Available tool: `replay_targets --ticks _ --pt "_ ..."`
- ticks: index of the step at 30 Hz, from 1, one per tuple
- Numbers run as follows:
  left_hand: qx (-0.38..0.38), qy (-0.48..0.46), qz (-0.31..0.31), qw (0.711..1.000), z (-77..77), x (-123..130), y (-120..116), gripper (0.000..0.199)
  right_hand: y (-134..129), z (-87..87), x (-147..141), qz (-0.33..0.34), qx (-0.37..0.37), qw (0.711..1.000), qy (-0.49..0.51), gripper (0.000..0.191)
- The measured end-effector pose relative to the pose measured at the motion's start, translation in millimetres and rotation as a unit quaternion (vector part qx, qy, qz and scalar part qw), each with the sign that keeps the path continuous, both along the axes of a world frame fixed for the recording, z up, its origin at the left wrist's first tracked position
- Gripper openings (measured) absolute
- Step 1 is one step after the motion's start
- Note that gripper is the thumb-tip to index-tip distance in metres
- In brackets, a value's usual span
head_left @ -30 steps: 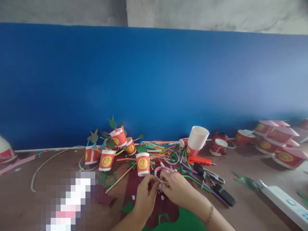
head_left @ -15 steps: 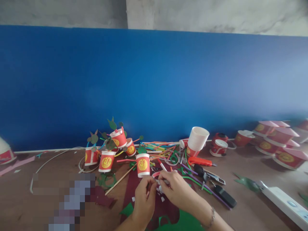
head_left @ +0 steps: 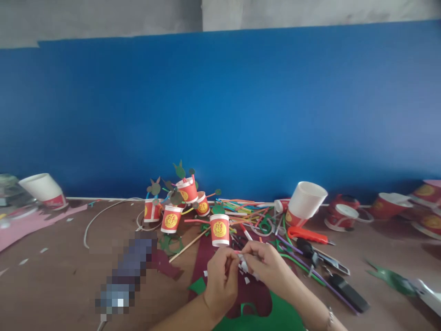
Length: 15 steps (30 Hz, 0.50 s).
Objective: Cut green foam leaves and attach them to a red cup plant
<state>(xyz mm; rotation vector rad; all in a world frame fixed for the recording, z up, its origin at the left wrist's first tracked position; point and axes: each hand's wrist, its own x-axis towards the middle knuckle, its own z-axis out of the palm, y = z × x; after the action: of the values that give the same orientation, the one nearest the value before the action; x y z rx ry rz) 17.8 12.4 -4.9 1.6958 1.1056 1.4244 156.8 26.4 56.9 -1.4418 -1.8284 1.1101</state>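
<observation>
My left hand (head_left: pixel 222 280) and my right hand (head_left: pixel 263 262) meet over a dark maroon sheet (head_left: pixel 241 299) in the lower middle of the view. Both have their fingers pinched together. Between the fingertips shows a small pink-red piece, perhaps part of a straw, which both hands hold. Small white scraps (head_left: pixel 246 280) lie on the sheet beneath my right hand. Just behind my hands stands a red and white paper cup (head_left: pixel 219 231), upright, with a pink straw sticking out to its left and a green paper shape at its top.
Decorated cups (head_left: pixel 171 219) stand behind to the left. Colourful straws (head_left: pixel 241 208) lie along the blue wall. A cup stack (head_left: pixel 306 202), an orange cutter (head_left: pixel 308 235), keys and a black fob (head_left: pixel 347 292) are to the right. Green paper (head_left: pixel 279 315) lies in front.
The view has swung left, so the table items appear further right. My hands stay together, and the pink-red piece now shows between the fingertips.
</observation>
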Motion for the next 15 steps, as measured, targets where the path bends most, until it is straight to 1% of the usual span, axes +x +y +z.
replay_targets --ticks 2,3,4,5,7,8,10,12,14,15 --pt "0.021 0.019 0.006 1.0 -0.2 -2 -2 0.017 5 -1.9 6 -0.003 -0.021 0.999 0.031 0.017" --pt "0.034 0.029 0.01 0.999 -0.5 -3 -3 0.017 9 -2.7 12 -0.015 -0.012 1.0 0.025 0.017" --pt "0.042 0.037 0.016 0.998 -0.8 -4 -3 0.017 14 -3.5 18 -0.046 0.012 0.999 0.014 0.017" --pt "0.045 0.043 0.021 0.998 -1.0 -3 -2 0.017 18 -4.6 25 -0.083 0.044 0.996 -0.009 0.018" --pt "0.018 0.042 0.031 0.998 -1.1 -2 0 0.016 26 -7.8 37 -0.146 0.11 0.979 -0.092 0.019" --pt "0.002 0.049 0.03 0.998 -1.3 0 2 0.016 29 -10.1 41 -0.155 0.126 0.969 -0.145 0.018" --pt "-0.02 0.094 0.015 0.995 -2.2 4 6 0.016 32 -15.9 45 -0.128 0.123 0.953 -0.243 0.02" --pt "-0.029 0.148 0.01 0.989 -5.0 6 10 0.014 32 -20.6 43 -0.1 0.123 0.935 -0.317 0.023" --pt "-0.033 0.193 0.008 0.981 -9.8 8 13 0.011 29 -20.2 37 -0.083 0.126 0.916 -0.373 0.022" --pt "-0.034 0.205 0.008 0.978 -12.6 8 14 0.011 27 -17.2 31 -0.082 0.129 0.907 -0.393 0.022"
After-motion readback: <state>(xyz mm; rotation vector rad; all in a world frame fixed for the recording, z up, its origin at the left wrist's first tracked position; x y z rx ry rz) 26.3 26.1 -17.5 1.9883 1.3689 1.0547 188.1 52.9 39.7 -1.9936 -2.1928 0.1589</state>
